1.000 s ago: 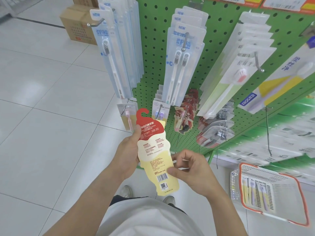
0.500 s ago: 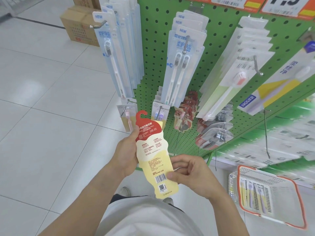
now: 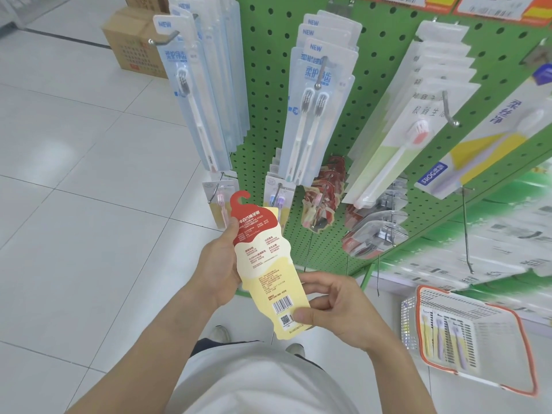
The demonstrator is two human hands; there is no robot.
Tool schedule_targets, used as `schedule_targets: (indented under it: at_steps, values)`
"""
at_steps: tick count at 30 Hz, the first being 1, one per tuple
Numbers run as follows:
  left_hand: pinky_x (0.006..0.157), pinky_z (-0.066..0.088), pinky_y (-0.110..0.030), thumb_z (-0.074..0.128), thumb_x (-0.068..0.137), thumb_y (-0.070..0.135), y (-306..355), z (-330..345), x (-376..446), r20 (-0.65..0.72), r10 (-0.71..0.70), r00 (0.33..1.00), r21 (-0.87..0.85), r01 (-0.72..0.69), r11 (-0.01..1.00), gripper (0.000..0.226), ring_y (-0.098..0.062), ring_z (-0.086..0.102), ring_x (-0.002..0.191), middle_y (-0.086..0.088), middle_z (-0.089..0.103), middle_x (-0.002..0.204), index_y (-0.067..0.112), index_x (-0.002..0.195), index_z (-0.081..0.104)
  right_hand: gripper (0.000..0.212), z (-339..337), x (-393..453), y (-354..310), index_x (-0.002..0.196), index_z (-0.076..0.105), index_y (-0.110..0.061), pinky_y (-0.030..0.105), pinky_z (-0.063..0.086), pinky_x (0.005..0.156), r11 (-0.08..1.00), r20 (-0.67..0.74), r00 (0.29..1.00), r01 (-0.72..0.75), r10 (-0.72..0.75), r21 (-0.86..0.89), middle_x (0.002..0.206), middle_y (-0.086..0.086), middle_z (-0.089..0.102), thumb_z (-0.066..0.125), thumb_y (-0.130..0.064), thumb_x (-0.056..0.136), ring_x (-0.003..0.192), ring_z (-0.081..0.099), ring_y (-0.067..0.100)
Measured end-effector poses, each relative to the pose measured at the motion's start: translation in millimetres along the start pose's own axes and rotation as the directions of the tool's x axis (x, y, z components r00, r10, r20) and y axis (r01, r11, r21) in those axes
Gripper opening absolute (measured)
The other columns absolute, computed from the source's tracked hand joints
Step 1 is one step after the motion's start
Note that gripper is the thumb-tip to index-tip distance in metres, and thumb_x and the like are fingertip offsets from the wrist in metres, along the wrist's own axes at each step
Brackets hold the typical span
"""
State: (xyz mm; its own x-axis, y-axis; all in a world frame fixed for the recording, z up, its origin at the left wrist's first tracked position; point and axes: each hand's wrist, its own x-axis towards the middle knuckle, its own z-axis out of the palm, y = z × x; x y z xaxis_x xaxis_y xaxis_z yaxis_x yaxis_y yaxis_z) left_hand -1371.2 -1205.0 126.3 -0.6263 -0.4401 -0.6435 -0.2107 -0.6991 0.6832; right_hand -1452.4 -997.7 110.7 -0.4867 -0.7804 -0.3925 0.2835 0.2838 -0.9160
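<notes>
I hold a red, white and cream toothbrush pack (image 3: 264,264) with its printed back toward me, a hook-shaped hanger at its top and a barcode near the bottom. My left hand (image 3: 219,264) grips its left edge, thumb up along the red part. My right hand (image 3: 337,306) pinches the lower right corner, thumb beside the barcode. The pack sits in front of a green pegboard (image 3: 268,94), just below the lower row of hooks.
Blue-white toothbrush packs (image 3: 194,94) hang on upper hooks; more red packs (image 3: 324,198) hang on a lower hook. A white basket with an orange rim (image 3: 466,339) holding toothbrush packs sits at right. Cardboard boxes (image 3: 134,40) stand on the tiled floor behind.
Both hands keep their hold on the pack. It has tilted slightly and sits a little lower and nearer; the view shifted a bit.
</notes>
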Motion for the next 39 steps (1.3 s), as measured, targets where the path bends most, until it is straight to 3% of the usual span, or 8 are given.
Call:
schedule_targets:
  at_steps: [10, 15, 19, 22, 25, 29, 33, 39]
  values:
    - [0.097, 0.048, -0.051, 0.040, 0.103, 0.050, 1.2, -0.8, 1.7, 0.029, 0.068, 0.997, 0.063, -0.069, 0.996, 0.048, -0.033, 0.069, 0.107, -0.014, 0.073, 0.119, 0.016, 0.116, 0.070, 0.011, -5.0, 1.2, 4.0, 0.092, 0.075, -0.009, 0.039, 0.062, 0.066, 0.997, -0.150, 0.988, -0.055, 0.046, -0.060, 0.092, 0.011, 0.078, 0.079, -0.015, 0.084, 0.076, 0.075, 0.031]
    - [0.079, 0.053, -0.038, 0.037, 0.098, 0.058, 3.0, 3.6, -1.5, 0.181, 0.135, 0.974, 0.043, -0.145, 0.989, 0.051, -0.029, 0.065, 0.113, -0.008, 0.070, 0.125, 0.027, 0.121, 0.071, 0.025, -11.2, 2.1, 7.5, 0.100, 0.074, -0.003, 0.031, 0.059, 0.062, 1.000, -0.180, 0.984, -0.008, 0.013, 0.028, 0.091, 0.014, 0.078, 0.075, -0.019, 0.081, 0.075, 0.074, 0.025]
    - [0.101, 0.045, -0.059, 0.026, 0.105, 0.055, 4.0, 4.0, -3.3, 0.205, 0.139, 0.969, 0.028, -0.148, 0.989, 0.059, -0.037, 0.057, 0.129, -0.014, 0.063, 0.138, 0.019, 0.137, 0.061, 0.027, -15.9, 3.5, 10.4, 0.100, 0.072, -0.003, 0.034, 0.058, 0.065, 0.998, -0.197, 0.980, 0.008, 0.003, 0.055, 0.091, 0.014, 0.078, 0.075, -0.019, 0.080, 0.075, 0.074, 0.025]
    - [0.092, 0.051, -0.053, 0.041, 0.101, 0.053, 2.3, 7.9, -6.3, 0.246, 0.182, 0.952, 0.098, -0.211, 0.973, 0.058, -0.035, 0.064, 0.117, -0.019, 0.066, 0.130, 0.008, 0.134, 0.059, 0.026, -16.0, 6.6, 13.2, 0.108, 0.071, -0.012, 0.045, 0.060, 0.080, 1.000, -0.236, 0.972, -0.002, 0.001, -0.003, 0.098, 0.008, 0.078, 0.076, -0.023, 0.084, 0.088, 0.073, 0.032]
    - [0.073, 0.058, -0.033, 0.051, 0.090, 0.047, -2.4, 11.6, -8.8, 0.306, 0.200, 0.931, 0.136, -0.251, 0.958, 0.060, -0.023, 0.069, 0.098, -0.015, 0.071, 0.114, 0.002, 0.129, 0.058, 0.036, -8.3, 8.4, 12.3, 0.125, 0.062, -0.029, 0.033, 0.054, 0.093, 0.952, -0.307, 0.947, -0.003, -0.096, -0.307, 0.118, -0.011, 0.068, 0.072, -0.034, 0.091, 0.112, 0.064, 0.009]
    - [0.077, 0.058, -0.036, 0.063, 0.088, 0.044, -13.7, 20.4, -12.4, 0.346, 0.184, 0.920, 0.157, -0.250, 0.955, 0.063, -0.026, 0.068, 0.098, -0.019, 0.069, 0.113, -0.005, 0.127, 0.056, 0.048, 19.5, 2.9, -9.4, 0.142, 0.049, -0.032, 0.014, 0.039, 0.104, 0.860, -0.317, 0.885, 0.158, -0.341, -0.486, 0.134, -0.017, 0.053, 0.056, -0.047, 0.097, 0.129, 0.046, -0.006]
    - [0.089, 0.059, -0.041, 0.079, 0.079, 0.042, -17.4, 27.0, -10.6, 0.371, 0.204, 0.906, 0.218, -0.298, 0.929, 0.058, -0.024, 0.069, 0.101, -0.011, 0.071, 0.108, 0.001, 0.116, 0.063, 0.072, 34.1, 1.1, -16.8, 0.155, 0.028, -0.025, 0.013, 0.025, 0.115, 0.807, -0.175, 0.930, 0.174, -0.323, -0.564, 0.157, -0.014, 0.034, 0.044, -0.064, 0.097, 0.145, 0.025, -0.007]
    - [0.098, 0.055, -0.053, 0.083, 0.071, 0.049, -30.2, 23.3, -4.3, 0.374, 0.197, 0.906, 0.353, -0.335, 0.874, 0.059, -0.035, 0.064, 0.114, -0.014, 0.071, 0.113, 0.009, 0.111, 0.066, 0.017, 17.5, 9.8, -7.4, 0.114, 0.058, -0.035, 0.016, 0.042, 0.061, 0.852, -0.273, 0.906, 0.155, -0.325, -0.500, 0.075, -0.018, 0.068, 0.052, -0.022, 0.104, 0.063, 0.059, 0.001]
